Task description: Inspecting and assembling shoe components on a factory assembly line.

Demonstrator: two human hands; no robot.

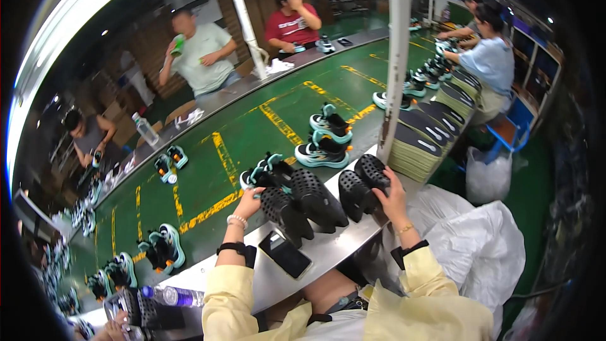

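Note:
Several black perforated shoe-shaped forms stand in two groups on the metal edge of the bench. My left hand (249, 202) is closed at the far end of the leftmost form (278, 205), its fingertips partly hidden. Beside it stands another, larger form (312, 197). My right hand (394, 197) grips the rightmost form (372, 170) from its right side, with one more form (355, 192) next to it. Black sneakers with teal trim (268, 167) sit just beyond the left group. A dark phone (285, 254) lies on the metal edge below my left hand.
A green conveyor belt (208, 196) with yellow markings carries more sneakers (325, 148). A white post (392, 63) rises by stacked insoles (413, 142). White plastic sheeting (467, 240) bulges at my right. Plastic bottles (180, 295) lie at left. Co-workers sit across the belt and at right.

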